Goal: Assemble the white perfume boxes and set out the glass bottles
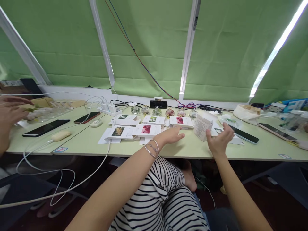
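- Left hand [170, 135]: held over the front edge of the desk [264, 149], just right of the flat cartons; fingers extended and loose, nothing grasped.
- Right hand [219, 140]: raised over the same edge, further right; fingers parted and curved, thumb toward the upright box, nothing gripped. Thumb-to-box contact can't be told from this view.
- Upright box [202, 127]: white, printed with small text, stood on the desk between the hands, set in from the front edge.
- Flat cartons [147, 130]: white, flower pictures on top, laid in two overlapping rows left of the upright box; front row closer to the desk's front edge.
- Glass bottles [157, 111]: six, round, lined up behind the cartons toward the back edge.
- Timer phone [158, 104]: propped behind the bottles near the back edge; digits too small to be read.
- Pale phone [244, 134]: laid flat right of the right hand.
- Power strip [109, 108]: placed toward the back edge, left of the bottles; white cables plugged in.
- Co-worker's hands [12, 110]: seen far left, over small clear items [44, 113].
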`<state>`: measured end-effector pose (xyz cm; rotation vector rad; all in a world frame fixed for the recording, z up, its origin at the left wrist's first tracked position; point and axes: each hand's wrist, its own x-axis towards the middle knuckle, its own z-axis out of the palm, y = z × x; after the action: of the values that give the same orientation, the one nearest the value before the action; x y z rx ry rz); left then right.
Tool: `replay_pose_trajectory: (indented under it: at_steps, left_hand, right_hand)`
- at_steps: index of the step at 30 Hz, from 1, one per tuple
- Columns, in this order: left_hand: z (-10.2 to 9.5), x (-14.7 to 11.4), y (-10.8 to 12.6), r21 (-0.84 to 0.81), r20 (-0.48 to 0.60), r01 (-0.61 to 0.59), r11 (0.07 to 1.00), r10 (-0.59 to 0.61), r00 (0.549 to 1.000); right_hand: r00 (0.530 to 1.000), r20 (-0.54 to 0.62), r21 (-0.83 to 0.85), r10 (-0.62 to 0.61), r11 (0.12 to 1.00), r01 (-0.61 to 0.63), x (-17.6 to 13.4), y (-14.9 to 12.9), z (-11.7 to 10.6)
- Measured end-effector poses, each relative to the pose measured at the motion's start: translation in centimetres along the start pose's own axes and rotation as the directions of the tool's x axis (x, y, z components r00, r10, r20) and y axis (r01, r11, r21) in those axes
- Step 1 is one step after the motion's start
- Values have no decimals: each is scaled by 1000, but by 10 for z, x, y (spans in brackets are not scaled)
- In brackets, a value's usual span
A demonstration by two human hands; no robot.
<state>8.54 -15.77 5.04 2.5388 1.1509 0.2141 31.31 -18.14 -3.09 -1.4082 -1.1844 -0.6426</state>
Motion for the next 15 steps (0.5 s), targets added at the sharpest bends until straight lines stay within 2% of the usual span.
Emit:
replay_pose_trajectory:
  at_steps: [2, 3, 4, 5, 7, 10, 12, 13, 15]
  left_hand:
    - [3, 0, 2, -2, 46, -29, 1000, 29, 999]
    - [5, 0, 4, 2, 74, -39, 999, 39, 997]
    - [6, 0, 6, 17, 108, -43, 999, 41, 993]
    - [8, 0, 8, 39, 147, -42, 998, 36, 988]
    - [10, -2, 11, 87, 224, -28, 996, 8, 975]
    - [10, -7, 15, 118, 308, 8, 993, -45, 950]
    - [9, -10, 16, 121, 352, 18, 992, -60, 934]
    - [9, -12, 16, 125, 377, 16, 992, -63, 924]
    - [12, -13, 14, 127, 427, 4, 992, -58, 902]
  right_hand:
    - [994, -75, 28, -82, 996, 85, 5, -18, -7]
    - [992, -51, 50, -113, 992, 116, 8, -30, -9]
    - [990, 10, 76, -141, 987, 140, 13, -44, -7]
    - [978, 119, 102, -174, 981, 162, 19, -59, -3]
    - [905, 336, 184, -261, 961, 209, 34, -89, 17]
    - [793, 491, 350, -362, 915, 201, 60, -122, 75]
    - [725, 623, 330, -294, 939, 97, 74, -134, 121]
    - [677, 693, 280, -248, 958, 64, 78, -138, 144]
    - [624, 757, 221, -196, 975, 38, 83, -142, 185]
